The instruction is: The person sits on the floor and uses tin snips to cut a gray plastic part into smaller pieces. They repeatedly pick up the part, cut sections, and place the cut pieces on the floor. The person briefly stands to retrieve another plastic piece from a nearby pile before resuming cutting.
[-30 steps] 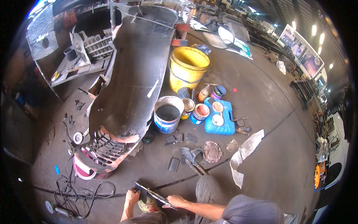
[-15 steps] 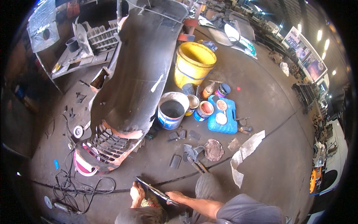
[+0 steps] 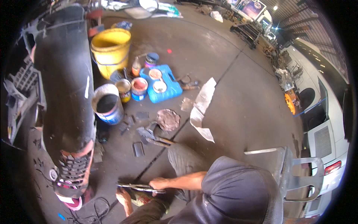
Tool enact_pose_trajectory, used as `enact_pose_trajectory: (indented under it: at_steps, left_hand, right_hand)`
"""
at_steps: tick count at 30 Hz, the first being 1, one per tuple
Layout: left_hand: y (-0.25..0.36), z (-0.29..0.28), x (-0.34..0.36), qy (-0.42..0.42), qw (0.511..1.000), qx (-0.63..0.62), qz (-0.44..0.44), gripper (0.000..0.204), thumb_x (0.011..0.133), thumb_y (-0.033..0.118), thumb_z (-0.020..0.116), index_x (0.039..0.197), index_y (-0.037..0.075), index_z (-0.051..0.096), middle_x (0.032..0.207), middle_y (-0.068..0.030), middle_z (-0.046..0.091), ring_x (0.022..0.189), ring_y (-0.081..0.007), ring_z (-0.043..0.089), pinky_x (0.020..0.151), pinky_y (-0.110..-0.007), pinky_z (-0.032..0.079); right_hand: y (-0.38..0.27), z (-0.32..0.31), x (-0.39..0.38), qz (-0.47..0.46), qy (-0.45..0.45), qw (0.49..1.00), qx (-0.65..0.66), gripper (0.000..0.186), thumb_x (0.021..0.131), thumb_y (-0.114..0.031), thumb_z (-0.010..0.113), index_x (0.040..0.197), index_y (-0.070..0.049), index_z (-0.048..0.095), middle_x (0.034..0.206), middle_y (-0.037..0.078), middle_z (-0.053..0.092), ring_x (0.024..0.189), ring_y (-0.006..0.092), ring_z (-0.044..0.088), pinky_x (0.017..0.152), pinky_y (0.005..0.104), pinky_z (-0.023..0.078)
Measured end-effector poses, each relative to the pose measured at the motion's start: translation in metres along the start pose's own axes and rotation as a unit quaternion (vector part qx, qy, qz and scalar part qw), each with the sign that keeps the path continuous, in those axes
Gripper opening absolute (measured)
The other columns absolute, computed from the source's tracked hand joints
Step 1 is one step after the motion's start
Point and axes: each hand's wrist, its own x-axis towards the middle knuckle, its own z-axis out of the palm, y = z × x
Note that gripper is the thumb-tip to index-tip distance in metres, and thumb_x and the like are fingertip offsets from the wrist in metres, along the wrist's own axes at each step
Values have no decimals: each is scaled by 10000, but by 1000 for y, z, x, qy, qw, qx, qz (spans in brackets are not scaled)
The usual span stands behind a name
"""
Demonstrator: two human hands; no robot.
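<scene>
My right hand (image 3: 159,183) is closed on a long thin piece (image 3: 136,186), dark with a pale shiny edge and seen nearly edge-on; its kind is unclear. Just below the left end of that piece, my left hand (image 3: 122,195) has its fingers bent against it. The piece lies above my lap, between my knees. Under it shows something patterned in green and red (image 3: 141,200), partly hidden by my leg. Past my knee, a dark tool with wooden handles (image 3: 152,135) rests on the floor beside a crumpled brownish disc (image 3: 168,120).
A large dark bumper (image 3: 69,82) stretches along the left, its slotted end over a pink-and-white bucket (image 3: 71,201). Beyond are a yellow bucket (image 3: 112,56), a paint pail (image 3: 108,108), small tins and a blue jerrycan (image 3: 165,93). A plastic chair (image 3: 304,179) stands at right.
My view has swung to the right, so the bumper and buckets sit further left and the chair and white vehicle show. Both hands stay at the thin piece, which now lies more level.
</scene>
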Motion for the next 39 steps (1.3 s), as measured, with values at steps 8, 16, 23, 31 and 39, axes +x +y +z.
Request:
enact_pose_trajectory:
  at_steps: [8,16,23,31,39]
  left_hand:
    - [9,-1,1,-34,999,26,19,315,912,206,511,929,-83,635,857,-305,640,805,-475,623,719,-502,482]
    - [66,-30,0,-74,975,24,-209,351,941,322,441,1124,82,620,1057,-280,627,1022,-450,592,865,-517,471]
    - [21,7,-23,23,993,-46,-110,199,941,247,487,988,65,553,745,-229,638,698,-447,624,641,-528,501]
    - [34,12,-23,5,989,-67,-131,200,954,256,496,951,60,537,706,-243,613,688,-453,612,622,-534,489]
    - [27,-5,-6,10,983,-111,-147,330,914,296,540,1007,-8,628,907,-249,668,869,-439,643,775,-487,509]
  right_hand:
    - [10,-12,1,17,-60,997,54,666,581,-549,840,1002,-56,686,881,135,693,819,290,653,734,431,488]
    - [5,-16,-6,-62,56,996,-33,359,675,-301,801,911,-77,648,725,171,654,683,352,644,650,440,500]
    - [-6,-15,5,24,-47,996,-66,292,622,-150,747,855,-37,611,642,127,606,622,312,613,601,439,446]
    - [29,-13,8,8,-48,999,4,377,589,-96,789,918,-37,615,653,118,569,607,269,564,598,416,435]
    - [17,-18,2,-12,-85,996,-2,560,629,-110,789,1115,49,559,768,155,611,691,270,590,695,377,487]
